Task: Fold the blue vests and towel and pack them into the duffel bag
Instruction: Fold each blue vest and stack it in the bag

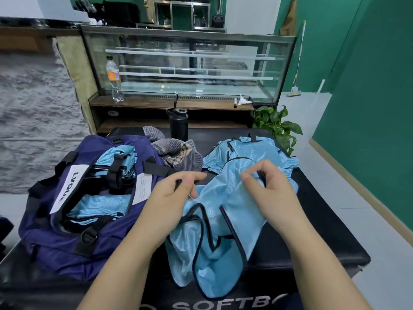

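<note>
On the black table (324,231), whose front edge carries white lettering that reads "SOFTB" before an arm cuts it off, a light blue vest (223,224) with dark trim lies rumpled in front of the person. Both hands work its upper part. The left hand (172,195) has its fingers curled and pinches the vest's dark edge between thumb and forefinger. The right hand (268,193) also has its fingers curled, nipping a fold of the blue cloth at the fingertips.

Left of the vest sits the navy bag (67,242), open on top, with folded blue vests (98,206) already inside under its black straps. A white patch on the bag reads "LVQUE"; a second white label beside the opening bears small print too fine to read. More unfolded vests (245,151) lie spread at the far right of the table, just behind the one in hand. Between them and the bag, a grey striped towel (178,151) with a checked patch lies bunched up, touching the bag's far corner.

Behind the towel stands a black flask (178,124). Beyond the table, a glass display case (190,63) rests on a wooden counter, with a clear bottle (114,79) bearing an orange label at its left end. A leafy plant (277,126) stands by the table's far right corner, and a mop (298,61) leans on the green wall
</note>
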Tool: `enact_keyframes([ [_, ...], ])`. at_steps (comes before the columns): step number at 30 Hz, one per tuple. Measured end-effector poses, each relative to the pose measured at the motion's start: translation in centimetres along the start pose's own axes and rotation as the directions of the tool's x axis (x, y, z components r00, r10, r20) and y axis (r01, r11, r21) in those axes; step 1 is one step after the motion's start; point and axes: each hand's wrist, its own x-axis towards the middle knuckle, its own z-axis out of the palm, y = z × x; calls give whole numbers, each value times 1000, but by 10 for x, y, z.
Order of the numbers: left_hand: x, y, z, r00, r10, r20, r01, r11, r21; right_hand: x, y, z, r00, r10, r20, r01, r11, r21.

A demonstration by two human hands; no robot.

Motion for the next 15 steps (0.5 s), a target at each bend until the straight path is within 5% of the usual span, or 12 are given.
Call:
enact_keyframes([
  [7,-1,17,1,999,36,-5,-36,999,-21,-13,-14,16,914,-12,405,95,978,-185],
  [10,-3,19,3,999,49,3,-49,999,-11,-11,-12,26,957,-76,281,142,964,-223],
  [15,-4,19,-5,998,26,50,-22,996,-82,-4,-8,16,981,-8,193,-15,993,119],
])
